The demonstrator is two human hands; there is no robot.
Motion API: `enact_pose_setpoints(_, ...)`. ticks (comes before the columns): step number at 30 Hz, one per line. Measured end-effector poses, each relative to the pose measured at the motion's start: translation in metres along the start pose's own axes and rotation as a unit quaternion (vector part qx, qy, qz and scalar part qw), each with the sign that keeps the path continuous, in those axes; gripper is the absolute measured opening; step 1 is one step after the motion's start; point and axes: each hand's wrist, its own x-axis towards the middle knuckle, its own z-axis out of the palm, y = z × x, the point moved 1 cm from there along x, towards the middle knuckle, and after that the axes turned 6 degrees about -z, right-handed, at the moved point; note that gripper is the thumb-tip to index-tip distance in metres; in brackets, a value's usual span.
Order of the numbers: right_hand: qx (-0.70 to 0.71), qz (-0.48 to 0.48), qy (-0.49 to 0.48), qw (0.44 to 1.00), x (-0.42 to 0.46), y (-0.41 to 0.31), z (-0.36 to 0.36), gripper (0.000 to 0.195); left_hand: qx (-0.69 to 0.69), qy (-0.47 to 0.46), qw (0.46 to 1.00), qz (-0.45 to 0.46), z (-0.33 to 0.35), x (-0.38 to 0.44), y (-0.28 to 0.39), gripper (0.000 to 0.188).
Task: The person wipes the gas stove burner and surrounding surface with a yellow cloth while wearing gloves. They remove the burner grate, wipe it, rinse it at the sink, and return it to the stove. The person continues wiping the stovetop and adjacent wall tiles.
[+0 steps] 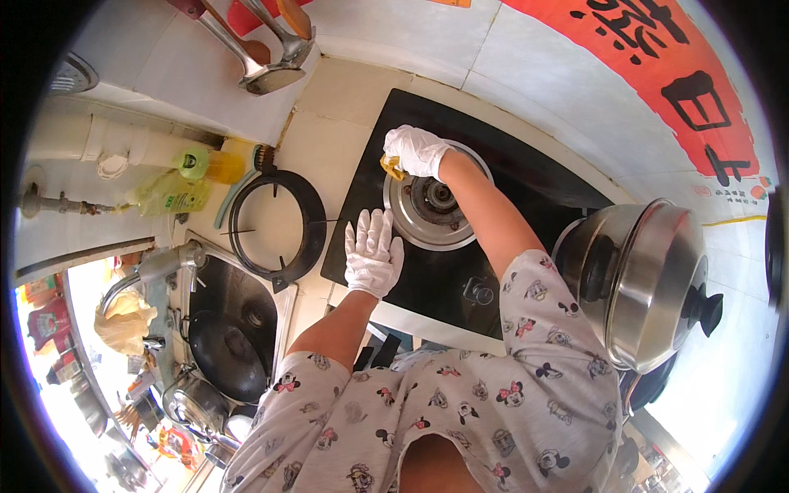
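Note:
My right hand (414, 151), in a white disposable glove, is closed around a yellow cloth (392, 167). It presses at the far left part of the burner's round steel drip pan (413, 229). Inside that pan sits a stained gas burner head (441, 192), partly covered by my right forearm. My left hand (373, 254), gloved as well, lies flat with its fingers spread, over the left edge of the black glass gas hob (431, 271). Nothing is in it. Left of the hob, the black pan support ring (316, 212) rests on the counter.
A large lidded steel pot (647, 289) stands on the hob's right side. A control knob (479, 291) is at the front. Dish soap bottles (172, 196) and a brush (243, 185) lie beyond the ring. A wok (228, 357) sits in the sink (283, 302) under a faucet (169, 262). Spatulas (271, 77) hang on the wall.

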Motion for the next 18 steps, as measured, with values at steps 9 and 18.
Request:
enact_pose_setpoints(9,-0.167,0.251,0.212,0.930,-0.162,-0.046,-0.033,0.030,-0.009,0.038,0.999,0.007,0.003,-0.001,-0.004,0.058)
enact_pose_setpoints(18,-0.180,0.348,0.050,0.919,-0.148,-0.211,0.067,0.049,-0.040,0.031,0.999,-0.020,0.015,-0.007,-0.013,0.053)
